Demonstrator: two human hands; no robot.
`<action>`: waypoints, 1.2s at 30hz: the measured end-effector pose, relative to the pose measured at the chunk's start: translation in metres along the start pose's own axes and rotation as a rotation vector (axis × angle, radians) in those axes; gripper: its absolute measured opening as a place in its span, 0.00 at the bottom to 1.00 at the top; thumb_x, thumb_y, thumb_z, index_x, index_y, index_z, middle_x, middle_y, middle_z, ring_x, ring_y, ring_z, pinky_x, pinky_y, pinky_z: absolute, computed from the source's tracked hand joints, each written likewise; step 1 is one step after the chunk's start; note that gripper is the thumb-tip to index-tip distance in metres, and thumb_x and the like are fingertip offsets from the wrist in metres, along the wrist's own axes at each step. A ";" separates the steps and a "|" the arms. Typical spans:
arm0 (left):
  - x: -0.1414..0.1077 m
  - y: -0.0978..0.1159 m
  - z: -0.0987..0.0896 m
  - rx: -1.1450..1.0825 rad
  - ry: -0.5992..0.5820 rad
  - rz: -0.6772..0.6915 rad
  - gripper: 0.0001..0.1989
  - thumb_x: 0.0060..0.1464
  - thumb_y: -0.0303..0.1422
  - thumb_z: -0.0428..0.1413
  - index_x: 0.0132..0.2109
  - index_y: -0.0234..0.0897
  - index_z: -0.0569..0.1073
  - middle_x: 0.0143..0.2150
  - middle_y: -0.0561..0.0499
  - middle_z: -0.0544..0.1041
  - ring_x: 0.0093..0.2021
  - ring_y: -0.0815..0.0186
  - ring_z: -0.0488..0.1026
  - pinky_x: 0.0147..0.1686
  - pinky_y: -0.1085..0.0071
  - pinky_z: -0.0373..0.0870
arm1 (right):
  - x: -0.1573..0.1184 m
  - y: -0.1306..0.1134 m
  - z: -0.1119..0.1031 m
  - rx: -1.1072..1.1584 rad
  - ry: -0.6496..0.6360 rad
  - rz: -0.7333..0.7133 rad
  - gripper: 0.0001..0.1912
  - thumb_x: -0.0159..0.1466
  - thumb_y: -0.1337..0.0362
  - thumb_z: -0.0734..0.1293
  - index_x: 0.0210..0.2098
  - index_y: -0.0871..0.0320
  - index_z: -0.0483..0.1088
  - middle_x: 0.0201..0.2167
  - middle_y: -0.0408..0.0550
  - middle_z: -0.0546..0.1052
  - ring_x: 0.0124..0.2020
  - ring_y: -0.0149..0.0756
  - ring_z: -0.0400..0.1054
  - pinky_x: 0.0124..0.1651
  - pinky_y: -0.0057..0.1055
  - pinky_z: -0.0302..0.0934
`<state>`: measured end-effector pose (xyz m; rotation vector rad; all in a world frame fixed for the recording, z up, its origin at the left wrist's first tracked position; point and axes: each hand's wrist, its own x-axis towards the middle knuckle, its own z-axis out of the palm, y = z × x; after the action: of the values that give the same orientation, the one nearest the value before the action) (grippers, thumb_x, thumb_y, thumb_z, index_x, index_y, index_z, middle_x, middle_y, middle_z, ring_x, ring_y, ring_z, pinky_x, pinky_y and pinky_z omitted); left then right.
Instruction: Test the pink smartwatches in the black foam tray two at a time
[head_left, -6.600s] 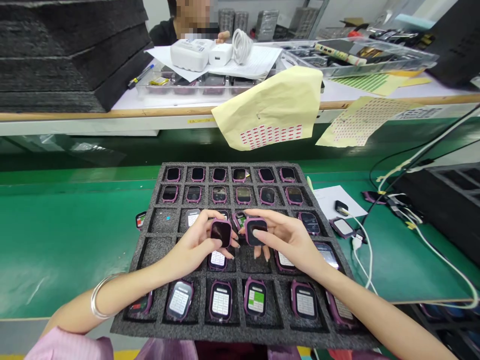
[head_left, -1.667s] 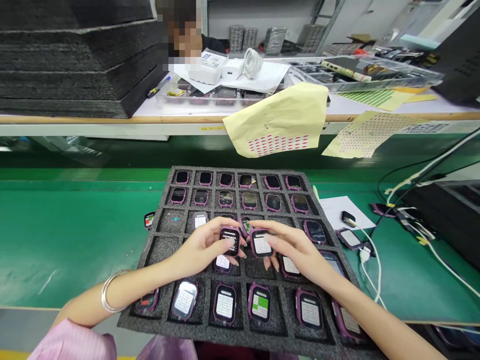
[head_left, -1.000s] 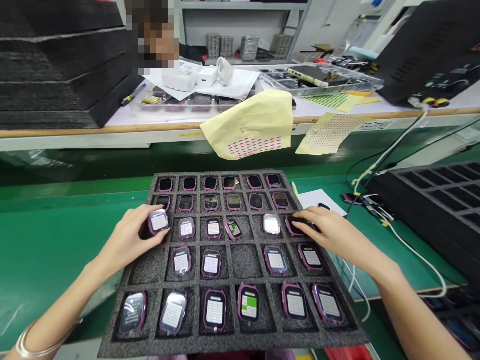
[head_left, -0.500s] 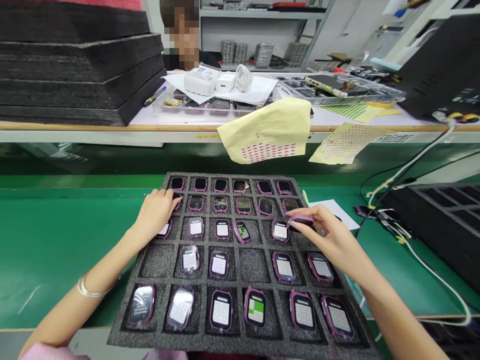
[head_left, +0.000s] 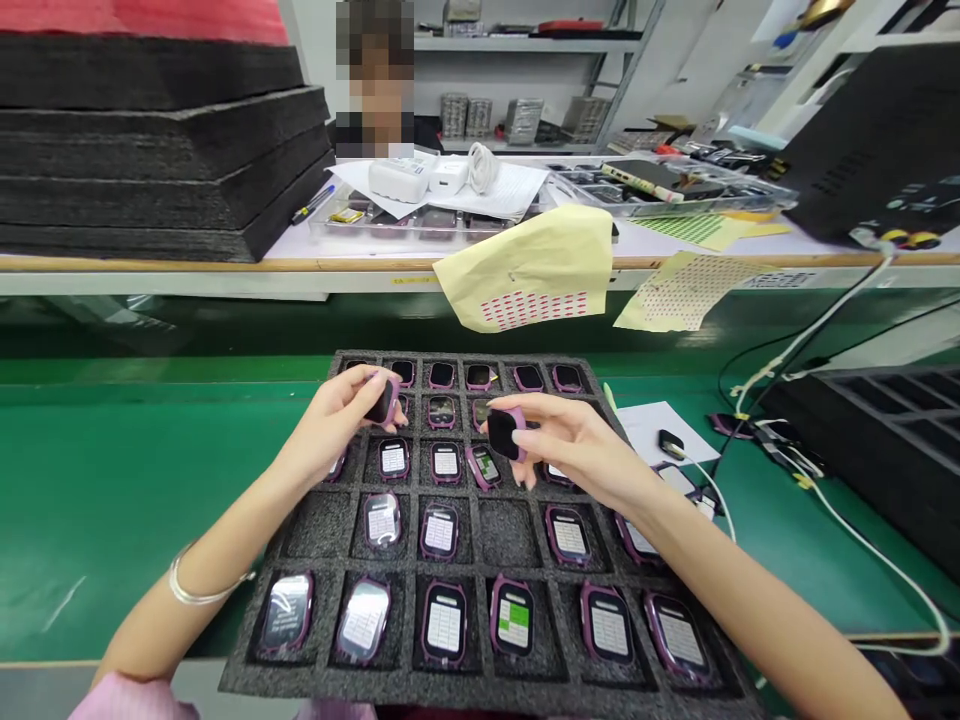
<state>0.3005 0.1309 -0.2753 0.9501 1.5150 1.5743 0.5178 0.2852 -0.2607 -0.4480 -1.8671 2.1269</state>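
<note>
A dark foam tray (head_left: 360,684) lies on the green bench with several purple-cased smartwatches in its compartments. Some screens are dark; others show white tables, and two have green blocks, such as the watch (head_left: 513,616) in the front row. My left hand (head_left: 346,412) is closed on a purple smartwatch (head_left: 385,400), raised over the tray's back left part. Above the middle of the tray, my right hand (head_left: 559,440) grips another smartwatch (head_left: 505,434) by its edges, its dark screen facing left. Part of the rows behind both hands is hidden.
A shelf edge (head_left: 225,277) runs behind the tray, with yellow sticker sheets (head_left: 536,265) hanging over it. Stacked black foam trays (head_left: 150,150) stand on it at left. At right lie a white cable (head_left: 911,590), white paper (head_left: 634,425) and a black compartment tray (head_left: 877,440). A person sits opposite.
My left hand has lifted a watch from the tray's left column and moved right. My right hand has carried its watch leftward to the middle, uncovering a small black device with a cable.
</note>
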 end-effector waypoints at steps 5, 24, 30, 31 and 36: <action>-0.016 0.007 0.026 -0.163 -0.076 -0.109 0.20 0.57 0.41 0.55 0.52 0.34 0.68 0.26 0.56 0.66 0.23 0.71 0.66 0.18 0.76 0.67 | 0.000 0.015 0.002 0.139 -0.061 0.049 0.19 0.60 0.62 0.72 0.50 0.59 0.72 0.25 0.43 0.73 0.20 0.30 0.69 0.22 0.26 0.67; -0.039 -0.007 0.042 0.465 -0.115 0.127 0.25 0.53 0.27 0.54 0.59 0.39 0.62 0.39 0.53 0.73 0.36 0.67 0.69 0.37 0.73 0.66 | -0.007 0.030 -0.002 0.324 -0.191 0.053 0.20 0.61 0.65 0.71 0.52 0.59 0.72 0.32 0.51 0.77 0.21 0.30 0.70 0.21 0.23 0.66; -0.038 -0.008 0.043 0.513 -0.121 0.201 0.23 0.53 0.25 0.53 0.57 0.33 0.63 0.47 0.47 0.74 0.44 0.65 0.71 0.47 0.70 0.65 | -0.008 0.028 -0.001 0.262 -0.169 0.020 0.18 0.61 0.66 0.72 0.51 0.58 0.73 0.27 0.47 0.76 0.21 0.30 0.71 0.22 0.23 0.68; -0.038 -0.008 0.042 0.522 -0.133 0.204 0.23 0.52 0.25 0.52 0.56 0.33 0.64 0.47 0.47 0.74 0.44 0.64 0.71 0.48 0.69 0.65 | -0.008 0.027 0.000 0.253 -0.162 0.018 0.18 0.61 0.66 0.72 0.51 0.58 0.73 0.26 0.46 0.75 0.20 0.30 0.70 0.22 0.23 0.68; -0.037 -0.010 0.041 0.503 -0.149 0.203 0.26 0.53 0.26 0.52 0.60 0.34 0.60 0.54 0.45 0.72 0.52 0.63 0.69 0.54 0.69 0.63 | -0.012 0.024 0.002 0.251 -0.104 0.005 0.17 0.61 0.67 0.71 0.50 0.58 0.74 0.26 0.46 0.76 0.20 0.30 0.71 0.22 0.23 0.68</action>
<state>0.3539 0.1170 -0.2845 1.5060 1.7884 1.2352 0.5278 0.2759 -0.2835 -0.2919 -1.6194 2.3879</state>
